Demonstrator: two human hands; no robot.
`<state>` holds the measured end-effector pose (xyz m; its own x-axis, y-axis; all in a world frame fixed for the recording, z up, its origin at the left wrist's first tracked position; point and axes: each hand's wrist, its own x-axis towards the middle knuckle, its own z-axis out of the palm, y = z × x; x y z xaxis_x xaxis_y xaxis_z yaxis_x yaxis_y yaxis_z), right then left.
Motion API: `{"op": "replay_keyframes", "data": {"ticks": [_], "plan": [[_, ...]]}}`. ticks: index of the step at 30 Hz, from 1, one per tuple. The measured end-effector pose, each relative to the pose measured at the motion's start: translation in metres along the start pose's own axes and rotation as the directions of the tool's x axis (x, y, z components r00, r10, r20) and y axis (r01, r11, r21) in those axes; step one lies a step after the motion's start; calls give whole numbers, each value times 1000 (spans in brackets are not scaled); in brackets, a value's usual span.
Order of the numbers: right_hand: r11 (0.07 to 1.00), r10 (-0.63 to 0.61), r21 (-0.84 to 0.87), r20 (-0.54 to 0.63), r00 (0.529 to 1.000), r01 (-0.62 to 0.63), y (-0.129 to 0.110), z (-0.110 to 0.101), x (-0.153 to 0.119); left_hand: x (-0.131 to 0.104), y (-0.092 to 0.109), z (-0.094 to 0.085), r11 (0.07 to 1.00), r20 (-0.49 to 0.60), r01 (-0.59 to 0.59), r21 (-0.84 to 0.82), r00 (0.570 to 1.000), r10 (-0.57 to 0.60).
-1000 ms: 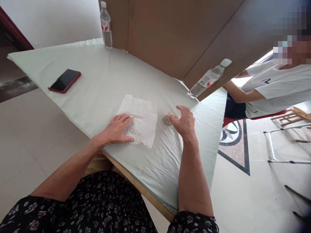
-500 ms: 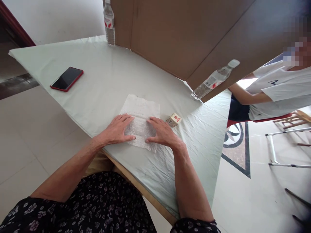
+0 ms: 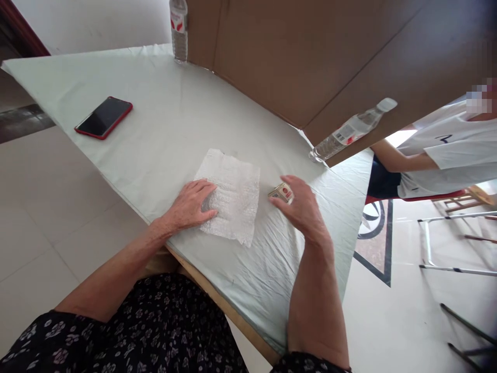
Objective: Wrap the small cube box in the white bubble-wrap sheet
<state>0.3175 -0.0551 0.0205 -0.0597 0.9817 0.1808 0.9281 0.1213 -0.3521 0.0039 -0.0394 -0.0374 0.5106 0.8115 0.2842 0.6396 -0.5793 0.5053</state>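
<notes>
A sheet of bubble wrap (image 3: pixel 235 199) lies flat on the pale green tablecloth (image 3: pixel 155 134) in front of me. My left hand (image 3: pixel 191 203) rests on its left edge, thumb and fingers apart. To the right of the wrap sits a small printed cardboard box (image 3: pixel 282 192), cream with a red mark. Around this box my right hand (image 3: pixel 301 204) is held open, thumb on the near side and fingers on the far side. Part of the box is hidden by the hand, and I cannot tell whether the fingers touch it.
A phone in a red case (image 3: pixel 104 118) lies at the left. A big cardboard panel (image 3: pixel 279 57) stands at the back, with one upright water bottle (image 3: pixel 179 33) and one tilted bottle (image 3: pixel 351 132) against it. Beyond it on the right sits a person in a white shirt (image 3: pixel 454 150).
My right hand has left the bubble wrap and moved right to the small box. My left hand stays on the wrap. The view has shifted slightly.
</notes>
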Motion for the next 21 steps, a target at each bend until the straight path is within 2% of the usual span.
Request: {"op": "replay_keyframes", "data": {"ticks": [2, 4, 7, 9, 11, 13, 15, 18, 21], "plan": [[991, 131, -37, -34, 991, -132, 15, -3, 0, 0, 2, -1, 1000, 7, 16, -2, 1000, -16], [976, 209, -54, -12, 978, -209, 25, 2, 1, 0, 5, -1, 1000, 10, 28, 5, 1000, -28], [970, 242, -3, 8, 970, -242, 28, 11, 3, 0, 7, -1, 999, 10, 39, 17, 999, -40], [967, 245, 73, -22, 969, -243, 20, 13, 4, 0, 7, -1, 999, 21, 45, 18, 999, -45], [968, 207, 165, -78, 975, -192, 2, 11, 4, 0, 7, -2, 999, 36, 48, 16, 998, -49], [965, 101, 253, -136, 985, -64, -24, 12, 4, 0, 6, -1, 998, 44, 56, 14, 997, -57], [950, -18, 306, -132, 991, 58, -50, 20, 4, 0, 6, -1, 998, 41, 68, 13, 997, -69], [944, -176, 286, 13, 984, 165, -76, 42, 4, 0, 7, 0, 997, 37, 76, 15, 996, -76], [957, -201, 242, 151, 968, 161, -80, 61, 4, 1, 8, 0, 997, 52, 77, 14, 996, -77]]}}
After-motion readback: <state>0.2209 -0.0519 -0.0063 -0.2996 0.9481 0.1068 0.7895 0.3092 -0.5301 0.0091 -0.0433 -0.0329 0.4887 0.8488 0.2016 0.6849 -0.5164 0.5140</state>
